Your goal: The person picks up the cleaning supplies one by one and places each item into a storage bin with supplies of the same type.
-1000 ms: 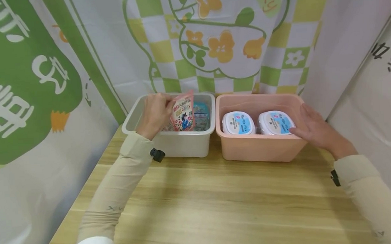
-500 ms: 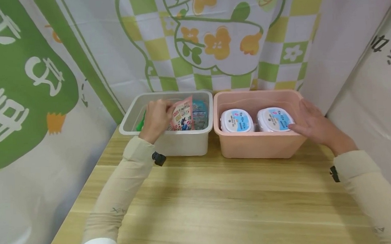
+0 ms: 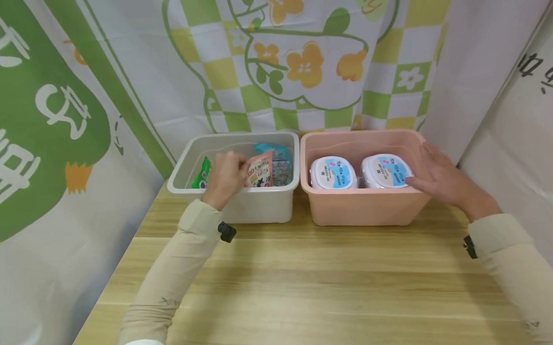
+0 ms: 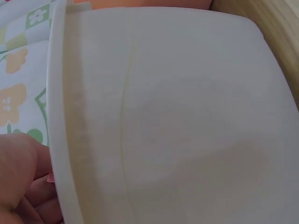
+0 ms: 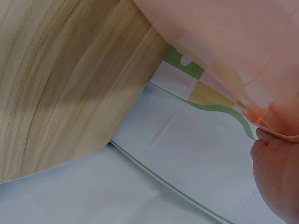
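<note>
My left hand (image 3: 227, 179) is over the front part of the white bin (image 3: 259, 205), pinching a pink sachet (image 3: 260, 168) printed with Chinese characters. The sachet's lower part is hidden behind the bin's front wall. Beside it in the same bin are a blue packet (image 3: 282, 164) and a green packet (image 3: 203, 174). My right hand (image 3: 445, 178) rests with fairly straight fingers on the right rim of the pink bin (image 3: 366, 207). In that bin sit two white tubs, a left tub (image 3: 333, 173) and a right tub (image 3: 385, 171), with blue-and-white lids.
Both bins stand side by side at the back of a wooden table (image 3: 327, 278). Behind them hangs a green-and-white checked cloth (image 3: 309, 63) with flowers. Printed fabric walls, a left wall (image 3: 38, 126) and a right wall (image 3: 524, 120), close in the sides.
My left hand has lowered the pink sachet deeper into the white bin, and the green packet has come into sight. My right hand stays on the pink bin's rim.
</note>
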Available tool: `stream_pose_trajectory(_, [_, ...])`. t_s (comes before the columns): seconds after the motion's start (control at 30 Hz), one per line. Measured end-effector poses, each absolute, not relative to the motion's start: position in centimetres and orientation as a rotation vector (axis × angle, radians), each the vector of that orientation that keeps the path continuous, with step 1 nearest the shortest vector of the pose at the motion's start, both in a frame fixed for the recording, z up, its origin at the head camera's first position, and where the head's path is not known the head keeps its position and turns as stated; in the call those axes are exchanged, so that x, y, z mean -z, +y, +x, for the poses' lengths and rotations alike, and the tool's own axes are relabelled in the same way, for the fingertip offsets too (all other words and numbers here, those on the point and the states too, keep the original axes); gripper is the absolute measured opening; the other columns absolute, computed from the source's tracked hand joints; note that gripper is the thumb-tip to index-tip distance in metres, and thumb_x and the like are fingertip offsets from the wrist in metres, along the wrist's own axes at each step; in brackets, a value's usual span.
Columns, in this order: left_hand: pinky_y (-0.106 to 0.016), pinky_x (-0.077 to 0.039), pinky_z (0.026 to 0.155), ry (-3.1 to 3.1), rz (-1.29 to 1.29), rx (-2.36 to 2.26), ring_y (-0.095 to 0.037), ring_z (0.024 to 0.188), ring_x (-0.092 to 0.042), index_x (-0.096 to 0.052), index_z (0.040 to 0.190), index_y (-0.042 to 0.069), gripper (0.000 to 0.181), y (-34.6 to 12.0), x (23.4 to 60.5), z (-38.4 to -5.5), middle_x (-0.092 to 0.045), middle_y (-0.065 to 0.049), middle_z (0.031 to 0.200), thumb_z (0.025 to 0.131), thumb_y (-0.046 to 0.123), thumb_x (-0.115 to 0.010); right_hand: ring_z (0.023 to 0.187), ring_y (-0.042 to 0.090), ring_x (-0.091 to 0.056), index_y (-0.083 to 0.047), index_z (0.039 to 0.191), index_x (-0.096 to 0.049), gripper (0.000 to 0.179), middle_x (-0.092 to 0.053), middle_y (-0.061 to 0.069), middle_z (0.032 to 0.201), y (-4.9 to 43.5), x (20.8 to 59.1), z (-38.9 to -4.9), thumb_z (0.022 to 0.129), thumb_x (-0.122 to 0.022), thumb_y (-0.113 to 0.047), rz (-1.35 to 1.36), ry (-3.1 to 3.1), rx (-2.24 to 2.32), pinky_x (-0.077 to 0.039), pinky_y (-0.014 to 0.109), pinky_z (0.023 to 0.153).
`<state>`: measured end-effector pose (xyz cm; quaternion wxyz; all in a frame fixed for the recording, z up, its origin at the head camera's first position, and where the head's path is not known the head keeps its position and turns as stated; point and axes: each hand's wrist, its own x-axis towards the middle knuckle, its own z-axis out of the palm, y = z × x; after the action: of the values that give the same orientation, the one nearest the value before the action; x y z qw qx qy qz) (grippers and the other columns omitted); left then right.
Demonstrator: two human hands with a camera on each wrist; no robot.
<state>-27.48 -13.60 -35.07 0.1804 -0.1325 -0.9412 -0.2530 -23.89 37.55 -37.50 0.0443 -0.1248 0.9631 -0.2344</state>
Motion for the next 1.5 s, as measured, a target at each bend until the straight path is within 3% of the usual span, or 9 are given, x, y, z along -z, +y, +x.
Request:
stream_pose_trajectory(0.33, [-0.027,-0.045,0.050,-2.735,-0.349,0.686,-0.021,0.058,-0.065,-0.083,0.088,0.000,0.022,-13.3,35.4,-27.3,-0.080,-0.016,0.083,0.100,0.008,-0.067,0.162,0.049,0.015,-0.002,0.165,0.016,0.106,0.025,0.016,0.174,37.4,37.5,-23.8,0.104,-0.052,-0.057,-0.387,2.955,0.697,-0.002,0.076,0.125])
stream_pose_trajectory(0.6, [-0.028,-0.042,0.053,-2.800,-0.343,0.678,-0.020,0.059,-0.061,-0.085,0.090,0.003,0.022,-13.2,35.5,-27.4,-0.081,-0.014,0.083,0.097,0.008,-0.064,0.161,0.049,0.016,-0.002,0.165,0.017,0.107,0.025,0.018,0.174,37.4,37.6,-23.9,0.104,-0.052,-0.058,-0.384,2.958,0.690,-0.001,0.076,0.125])
stream_pose_trajectory(0.93, [-0.027,-0.032,0.050,-2.850,-0.319,0.644,-0.015,0.051,-0.043,-0.078,0.069,0.004,0.030,-13.3,35.1,-27.3,-0.073,-0.010,0.067,0.095,0.006,-0.061,0.161,0.049,0.016,0.000,0.164,0.016,0.107,0.025,0.019,0.174,37.4,37.6,-24.0,0.105,-0.052,-0.058,-0.394,2.952,0.675,-0.001,0.075,0.125])
stream_pose_trajectory(1.2, [-0.033,-0.048,0.063,-2.901,-0.290,0.646,-0.023,0.068,-0.063,-0.085,0.090,0.003,0.018,-13.9,34.7,-26.9,-0.081,-0.014,0.091,0.093,0.014,-0.070,0.161,0.049,0.016,-0.001,0.164,0.016,0.107,0.025,0.018,0.174,37.2,37.4,-23.7,0.105,-0.051,-0.058,-0.388,2.944,0.688,-0.001,0.076,0.125])
stream_pose_trajectory(1.33, [-0.035,-0.050,0.067,-2.890,-0.303,0.645,-0.027,0.074,-0.068,-0.083,0.084,0.002,0.019,-14.3,34.5,-26.6,-0.081,-0.017,0.097,0.093,0.014,-0.071,0.161,0.050,0.016,0.001,0.164,0.015,0.106,0.024,0.020,0.174,37.2,37.4,-23.6,0.105,-0.052,-0.056,-0.408,2.949,0.692,-0.001,0.076,0.125])
stream_pose_trajectory(1.5, [-0.031,-0.044,0.062,-2.844,-0.348,0.644,-0.023,0.067,-0.063,-0.072,0.065,0.004,0.028,-14.6,33.8,-26.0,-0.081,-0.019,0.104,0.092,0.009,-0.067,0.161,0.050,0.016,0.000,0.164,0.016,0.106,0.025,0.019,0.174,37.3,37.4,-23.7,0.105,-0.051,-0.057,-0.397,2.954,0.679,-0.001,0.076,0.125])
